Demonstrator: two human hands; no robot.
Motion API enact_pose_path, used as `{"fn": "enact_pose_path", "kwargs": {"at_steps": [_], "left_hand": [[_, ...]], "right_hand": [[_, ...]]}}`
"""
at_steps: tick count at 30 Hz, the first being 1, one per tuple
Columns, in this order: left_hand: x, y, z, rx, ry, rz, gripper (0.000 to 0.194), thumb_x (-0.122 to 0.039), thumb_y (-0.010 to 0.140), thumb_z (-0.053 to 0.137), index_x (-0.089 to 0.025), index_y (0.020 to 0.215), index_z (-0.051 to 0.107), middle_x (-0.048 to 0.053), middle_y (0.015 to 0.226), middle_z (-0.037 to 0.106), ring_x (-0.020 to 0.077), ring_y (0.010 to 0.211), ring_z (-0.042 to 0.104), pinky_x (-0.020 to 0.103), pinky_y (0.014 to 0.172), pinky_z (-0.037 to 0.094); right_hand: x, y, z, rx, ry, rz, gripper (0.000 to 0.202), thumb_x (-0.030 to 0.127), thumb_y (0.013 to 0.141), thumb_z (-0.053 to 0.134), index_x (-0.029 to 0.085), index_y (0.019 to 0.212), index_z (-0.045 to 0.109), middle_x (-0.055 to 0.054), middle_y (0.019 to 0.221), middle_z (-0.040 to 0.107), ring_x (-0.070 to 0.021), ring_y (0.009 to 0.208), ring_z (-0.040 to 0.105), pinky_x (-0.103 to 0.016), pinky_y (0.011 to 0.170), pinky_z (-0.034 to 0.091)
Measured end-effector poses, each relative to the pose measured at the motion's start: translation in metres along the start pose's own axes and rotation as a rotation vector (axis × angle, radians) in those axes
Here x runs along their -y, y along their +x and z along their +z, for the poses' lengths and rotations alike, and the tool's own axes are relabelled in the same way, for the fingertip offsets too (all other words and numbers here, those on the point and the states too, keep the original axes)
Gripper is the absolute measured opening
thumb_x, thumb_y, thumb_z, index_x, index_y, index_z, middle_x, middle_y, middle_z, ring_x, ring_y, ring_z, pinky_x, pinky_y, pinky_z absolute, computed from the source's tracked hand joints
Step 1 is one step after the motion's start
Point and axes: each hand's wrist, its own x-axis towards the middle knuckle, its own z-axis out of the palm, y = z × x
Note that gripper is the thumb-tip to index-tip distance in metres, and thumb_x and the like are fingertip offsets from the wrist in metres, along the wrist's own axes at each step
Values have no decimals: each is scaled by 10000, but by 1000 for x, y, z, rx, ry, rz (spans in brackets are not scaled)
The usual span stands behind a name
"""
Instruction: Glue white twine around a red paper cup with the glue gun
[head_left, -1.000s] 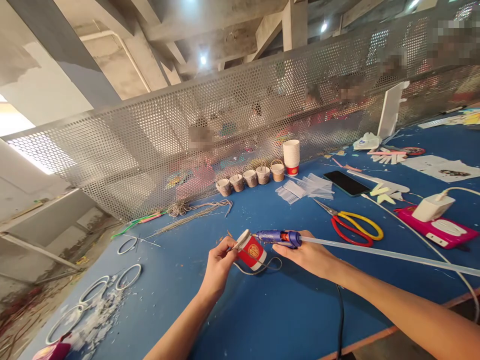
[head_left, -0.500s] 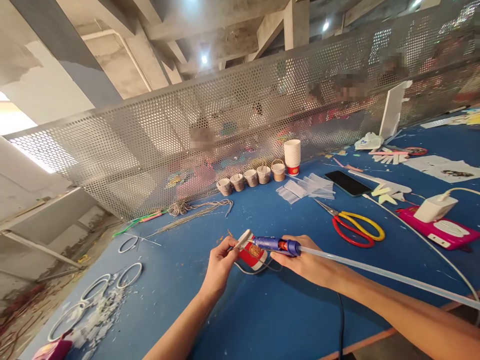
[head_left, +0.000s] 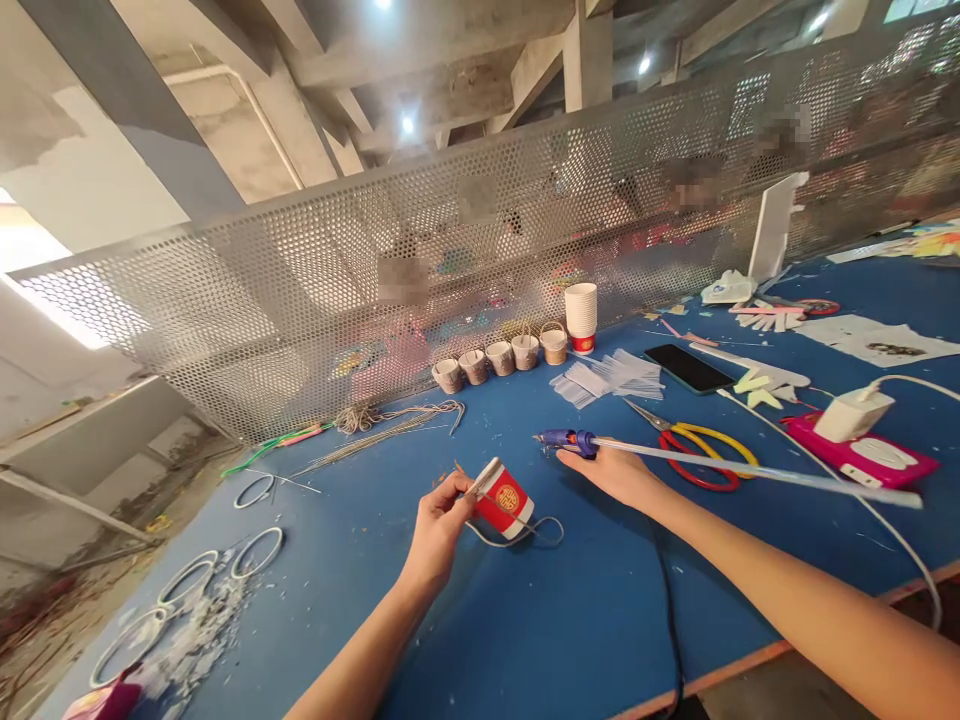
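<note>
My left hand is closed on a red and white paper cup, pinching it near the rim. The cup is tilted, and a thin grey cord runs along its rim and loops loosely around its base. To the right, my right hand is wrapped around a blue hot glue gun, whose nozzle points left and stands apart from the cup. A long clear glue stick sticks out of the gun's rear. Its trigger side is mostly hidden by my fingers.
Several cord-wrapped cups stand in a row by the perforated metal screen, beside a cup stack. Scissors, a phone and a pink power strip lie right. White rings and scraps lie left. People sit behind the screen.
My right hand has drawn the glue gun away from the cup, up and to the right. My left hand still holds the cup in nearly the same place.
</note>
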Motion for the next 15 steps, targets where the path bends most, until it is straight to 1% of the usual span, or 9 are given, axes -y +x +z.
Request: {"fn": "enact_pose_path", "kwargs": {"at_steps": [2, 4, 7, 10, 13, 15], "left_hand": [[1, -1, 1, -4, 4, 4, 215, -316, 713, 629, -163, 574, 570, -17, 619, 497, 125, 603, 439, 229, 584, 380], [1, -1, 1, -11, 11, 7, 229, -330, 720, 635, -163, 578, 570, -21, 608, 495, 122, 593, 437, 228, 582, 378], [0, -2, 1, -32, 22, 10, 238, -348, 728, 637, -163, 590, 578, -23, 588, 503, 123, 585, 448, 227, 577, 381], [-2, -1, 0, -63, 32, 10, 244, -367, 730, 633, -165, 602, 584, -23, 579, 506, 124, 576, 448, 226, 569, 378], [-3, 0, -1, -94, 38, 2, 245, -374, 731, 624, -165, 610, 587, -27, 571, 503, 120, 562, 436, 223, 558, 365], [-3, 0, 0, -114, 39, -4, 231, -367, 727, 619, -163, 621, 595, -27, 568, 509, 118, 556, 434, 222, 553, 358]], "right_hand": [[-3, 3, 1, -41, -101, -7, 339, 456, 861, 496, 168, 867, 676, -120, 931, 672, -288, 925, 606, -337, 735, 438], [-3, 4, 0, -54, -183, -23, 322, 449, 860, 511, 177, 852, 683, -119, 941, 665, -292, 943, 593, -340, 751, 422], [1, 0, -9, -36, -248, -52, 344, 500, 848, 519, 202, 828, 689, -92, 892, 673, -266, 883, 608, -312, 703, 418], [2, -8, -22, -40, -329, -78, 367, 540, 819, 539, 200, 806, 678, -93, 843, 677, -269, 819, 617, -308, 646, 401], [-1, -21, -28, -54, -453, -42, 357, 520, 817, 553, 205, 659, 613, -67, 671, 648, -243, 671, 614, -303, 595, 369], [-4, -33, -27, -53, -471, -32, 368, 482, 829, 556, 216, 576, 541, -38, 574, 609, -214, 585, 591, -296, 568, 347]]}}
